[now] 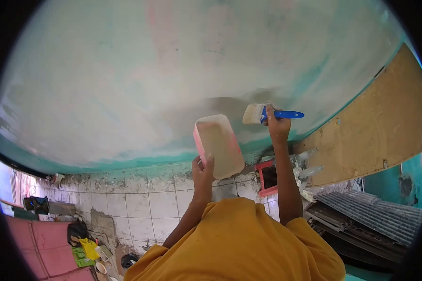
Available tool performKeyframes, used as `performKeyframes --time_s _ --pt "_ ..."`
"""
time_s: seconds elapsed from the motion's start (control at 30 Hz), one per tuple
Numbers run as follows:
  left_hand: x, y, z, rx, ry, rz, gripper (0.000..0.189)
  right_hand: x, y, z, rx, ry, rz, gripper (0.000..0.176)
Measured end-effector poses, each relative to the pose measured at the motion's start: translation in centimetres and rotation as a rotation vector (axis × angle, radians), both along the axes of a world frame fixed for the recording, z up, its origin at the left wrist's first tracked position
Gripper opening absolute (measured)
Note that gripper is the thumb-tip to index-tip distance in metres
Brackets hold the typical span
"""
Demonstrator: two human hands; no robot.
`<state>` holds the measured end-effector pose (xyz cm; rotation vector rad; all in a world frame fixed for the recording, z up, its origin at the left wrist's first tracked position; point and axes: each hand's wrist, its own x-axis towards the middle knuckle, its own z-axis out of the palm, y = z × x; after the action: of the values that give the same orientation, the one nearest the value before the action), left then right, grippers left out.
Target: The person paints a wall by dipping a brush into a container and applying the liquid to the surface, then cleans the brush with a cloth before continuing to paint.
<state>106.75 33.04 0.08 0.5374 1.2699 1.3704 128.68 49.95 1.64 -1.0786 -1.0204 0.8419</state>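
My left hand (204,177) is closed on the near left edge of a pink rectangular tub (203,143), whose inside is coated with whitish paint. To the right of the tub, my right hand (277,125) grips a wide brush (286,114) with a blue handle. Its pale bristles (253,114) point left, toward the tub, and do not touch it. Whitish residue shows on the fingers of my right hand. Beyond both hands stands a wall (183,61) with a patchy whitish coat over turquoise.
White tiles (138,206) lie below the wall. A red frame (267,179) and clear plastic bottles (310,172) are by my right forearm. Corrugated sheets (370,213) are stacked at right, under a brown board (375,122). Bags (89,248) and a pink panel (28,243) are at lower left.
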Motion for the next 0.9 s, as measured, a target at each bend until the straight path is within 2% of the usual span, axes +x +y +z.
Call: performKeyframes --time_s 0.1,0.23,0.3,0.4,0.5,0.63,0.73,0.8,0.9 --pt "1.2 0.4 -0.8 -0.012 -0.015 0.003 0.078 3.4 2.1 0.1 -0.072 0.141 -0.079 0.03" --pt "2.1 0.5 -0.7 -0.069 -0.014 -0.032 0.076 5.4 4.4 6.0 -0.05 0.277 -0.186 0.029" --pt "2.7 0.5 -0.5 -0.067 -0.016 -0.03 0.075 5.5 5.4 9.7 0.131 0.326 -0.155 0.034" --pt "3.2 0.6 -0.5 -0.049 -0.025 -0.005 0.071 6.2 8.4 10.5 0.216 0.464 -0.206 0.039" --pt "3.4 0.5 -0.9 -0.036 -0.034 0.018 0.068 6.2 10.5 5.7 0.198 0.454 -0.259 0.04" --pt "3.8 0.2 -1.5 -0.045 -0.044 0.063 0.065 6.3 11.0 -5.7 0.089 0.479 -0.337 0.042" --pt "4.2 0.2 -1.8 -0.059 -0.057 0.073 0.065 6.3 9.3 -6.6 0.004 0.409 -0.394 0.041" --pt "4.6 0.3 -1.7 -0.069 -0.067 0.068 0.065 6.9 10.2 -4.4 0.025 0.413 -0.405 0.039" --pt "5.4 0.6 -1.5 -0.074 -0.079 0.046 0.066 7.2 11.2 4.6 0.17 0.363 -0.348 0.037"
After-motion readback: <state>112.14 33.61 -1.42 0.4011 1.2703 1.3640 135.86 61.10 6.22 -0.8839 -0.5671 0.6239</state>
